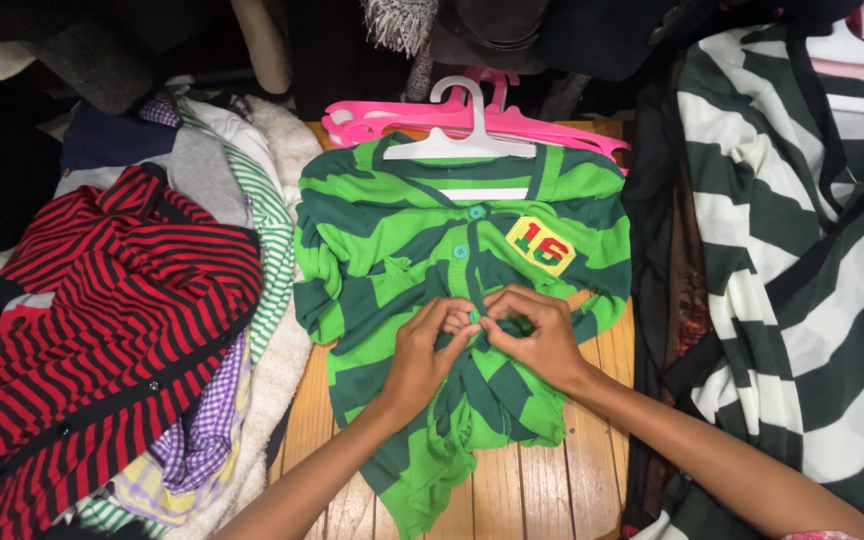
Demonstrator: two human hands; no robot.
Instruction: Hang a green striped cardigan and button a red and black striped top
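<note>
A green striped cardigan [402, 235] with a yellow patch lies flat on a wooden table [532, 490], hung on a white hanger [462, 140]. My left hand [424, 355] and my right hand [537, 335] meet at the middle of its button placket. Both pinch the fabric around a teal button [473, 316], fingers curled. Two more teal buttons higher up the placket are closed.
Pink hangers [382, 120] lie under the white one at the table's far edge. A red and black striped cardigan [112, 320] tops a pile of clothes on the left. A dark green and white striped garment [802, 260] lies on the right.
</note>
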